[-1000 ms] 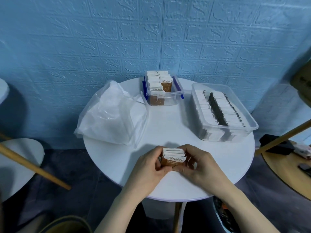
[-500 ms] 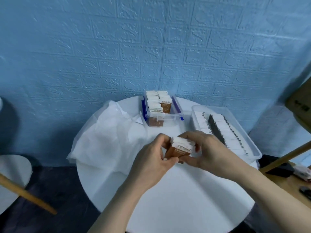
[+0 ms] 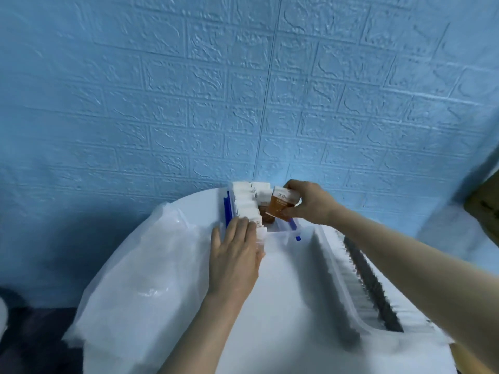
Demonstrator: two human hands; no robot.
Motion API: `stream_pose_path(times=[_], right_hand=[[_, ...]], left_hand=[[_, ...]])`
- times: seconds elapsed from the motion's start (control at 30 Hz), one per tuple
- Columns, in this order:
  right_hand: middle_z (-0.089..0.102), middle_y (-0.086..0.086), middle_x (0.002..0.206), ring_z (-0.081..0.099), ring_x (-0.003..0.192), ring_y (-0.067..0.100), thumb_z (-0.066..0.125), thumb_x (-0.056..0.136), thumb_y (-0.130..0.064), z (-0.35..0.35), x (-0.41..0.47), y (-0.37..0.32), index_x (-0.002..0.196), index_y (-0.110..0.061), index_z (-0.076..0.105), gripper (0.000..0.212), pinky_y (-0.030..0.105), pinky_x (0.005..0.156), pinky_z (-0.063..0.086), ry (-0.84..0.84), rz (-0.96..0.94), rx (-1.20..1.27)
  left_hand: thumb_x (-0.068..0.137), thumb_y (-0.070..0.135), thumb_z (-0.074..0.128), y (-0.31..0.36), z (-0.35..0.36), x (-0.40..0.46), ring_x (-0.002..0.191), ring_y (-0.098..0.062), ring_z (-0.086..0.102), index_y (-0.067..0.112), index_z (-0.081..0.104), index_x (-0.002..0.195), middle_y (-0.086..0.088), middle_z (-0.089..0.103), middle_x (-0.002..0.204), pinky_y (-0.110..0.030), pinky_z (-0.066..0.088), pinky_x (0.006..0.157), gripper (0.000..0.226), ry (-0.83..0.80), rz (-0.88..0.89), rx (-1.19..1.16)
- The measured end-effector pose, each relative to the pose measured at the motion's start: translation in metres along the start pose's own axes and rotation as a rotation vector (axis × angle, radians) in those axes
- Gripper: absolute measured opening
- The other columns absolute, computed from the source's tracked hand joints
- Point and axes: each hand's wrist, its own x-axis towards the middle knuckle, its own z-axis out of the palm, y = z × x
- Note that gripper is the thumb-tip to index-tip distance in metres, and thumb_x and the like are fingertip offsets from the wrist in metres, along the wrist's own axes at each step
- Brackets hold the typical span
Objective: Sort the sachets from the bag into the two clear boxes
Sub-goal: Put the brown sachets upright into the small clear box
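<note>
A: What is seen left of the small clear box [image 3: 280, 233]?
B: A clear plastic bag [image 3: 140, 268], crumpled and whitish, is laid on the round white table [image 3: 283, 306], its edge reaching the box's left side.

A: And at the box itself?
B: The left hand [image 3: 235, 255] is laid flat against the box's near-left corner, fingers straight and held together, their tips on the white sachet tops [image 3: 247, 203] standing in rows inside. A blue clip is seen on each long side of the box.

A: What is held over it?
B: A small stack of brown sachets [image 3: 282, 203] is pinched by the right hand [image 3: 310, 203], thumb beneath and curled fingers on top, just above the box's right row, tilted.

A: And right of the box?
B: The large clear box [image 3: 334, 292] is set near it, filled with upright white sachets with dark edges; it is crossed by the right forearm.
</note>
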Motion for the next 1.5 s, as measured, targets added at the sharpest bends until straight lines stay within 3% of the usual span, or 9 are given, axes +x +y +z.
stream_pose_path(times=[0.13, 0.37, 0.57, 0.67, 0.77, 0.93, 1.17, 1.33, 1.5], right_hand=[[0.051, 0.009, 0.101, 0.048, 0.099, 0.028, 0.066, 0.080, -0.026, 0.031, 0.033, 0.009, 0.119, -0.021, 0.053, 0.041, 0.030, 0.082, 0.028, -0.111, -0.016, -0.244], [0.052, 0.004, 0.118, 0.041, 0.115, 0.024, 0.065, 0.078, -0.042, 0.056, 0.052, 0.018, 0.126, -0.020, 0.047, 0.055, 0.034, 0.092, 0.024, -0.072, -0.163, -0.512], [0.011, 0.005, 0.159, 0.017, 0.143, 0.021, 0.059, 0.084, -0.054, 0.060, 0.055, 0.024, 0.151, -0.014, 0.008, 0.093, 0.037, 0.114, 0.008, -0.127, -0.215, -0.606], [-0.007, 0.006, 0.161, -0.003, 0.148, 0.018, 0.050, 0.091, -0.052, 0.062, 0.057, 0.021, 0.152, -0.012, -0.006, 0.092, 0.038, 0.117, -0.006, -0.292, -0.230, -0.579], [-0.015, 0.008, 0.159, -0.010, 0.147, 0.019, 0.049, 0.093, -0.046, 0.059, 0.061, 0.021, 0.150, -0.013, -0.014, 0.091, 0.037, 0.117, -0.009, -0.243, -0.212, -0.528], [-0.013, 0.006, 0.160, -0.006, 0.148, 0.017, 0.039, 0.099, -0.045, 0.062, 0.066, 0.022, 0.152, -0.017, -0.009, 0.077, 0.035, 0.117, -0.004, -0.271, -0.243, -0.519], [-0.010, 0.006, 0.160, -0.004, 0.148, 0.017, 0.050, 0.090, -0.054, 0.059, 0.064, 0.024, 0.151, -0.014, -0.010, 0.094, 0.036, 0.118, -0.004, -0.289, -0.256, -0.585], [-0.012, 0.003, 0.160, -0.005, 0.148, 0.014, 0.054, 0.093, -0.043, 0.032, 0.044, 0.018, 0.152, -0.018, -0.007, 0.089, 0.031, 0.117, -0.005, -0.184, -0.241, -0.410], [-0.006, -0.001, 0.161, 0.001, 0.147, 0.013, 0.052, 0.095, -0.039, 0.009, -0.007, 0.018, 0.153, -0.023, 0.002, 0.078, 0.028, 0.114, 0.003, -0.123, -0.189, -0.350]], left_hand=[[0.083, 0.036, 0.068, -0.002, 0.006, 0.001, 0.128, -0.023, 0.050, 0.016, 0.060, 0.123, 0.000, 0.061, 0.127, -0.047, 0.039, 0.104, 0.045, 0.085, 0.017, -0.018], [0.064, 0.037, 0.085, -0.005, 0.011, 0.002, 0.118, -0.022, 0.059, 0.015, 0.067, 0.115, 0.001, 0.066, 0.119, -0.047, 0.046, 0.095, 0.059, 0.099, 0.012, -0.024], [0.064, 0.038, 0.085, -0.004, 0.010, 0.001, 0.122, -0.022, 0.057, 0.016, 0.065, 0.120, 0.001, 0.064, 0.122, -0.048, 0.045, 0.096, 0.063, 0.061, 0.001, -0.029], [0.062, 0.037, 0.086, -0.005, 0.009, 0.001, 0.121, -0.023, 0.057, 0.015, 0.065, 0.120, 0.000, 0.065, 0.123, -0.049, 0.046, 0.095, 0.065, 0.058, 0.003, -0.041], [0.064, 0.037, 0.085, -0.005, 0.010, 0.000, 0.123, -0.022, 0.056, 0.015, 0.064, 0.122, 0.001, 0.063, 0.126, -0.049, 0.045, 0.096, 0.066, 0.054, 0.005, -0.041], [0.062, 0.038, 0.086, -0.006, 0.011, -0.001, 0.124, -0.022, 0.055, 0.016, 0.063, 0.123, 0.001, 0.062, 0.127, -0.048, 0.045, 0.097, 0.069, 0.054, 0.001, -0.063], [0.063, 0.035, 0.086, -0.009, 0.014, -0.001, 0.126, -0.023, 0.053, 0.016, 0.061, 0.126, 0.000, 0.061, 0.130, -0.050, 0.044, 0.098, 0.071, 0.065, 0.030, -0.112], [0.089, 0.037, 0.062, -0.015, 0.022, -0.001, 0.145, -0.016, 0.022, 0.023, 0.038, 0.144, 0.007, 0.035, 0.151, -0.044, 0.018, 0.114, 0.062, 0.022, 0.029, -0.161], [0.089, 0.034, 0.062, -0.016, 0.015, -0.001, 0.143, -0.016, 0.027, 0.026, 0.042, 0.140, 0.008, 0.040, 0.149, -0.044, 0.019, 0.113, 0.056, 0.022, 0.030, -0.117]])
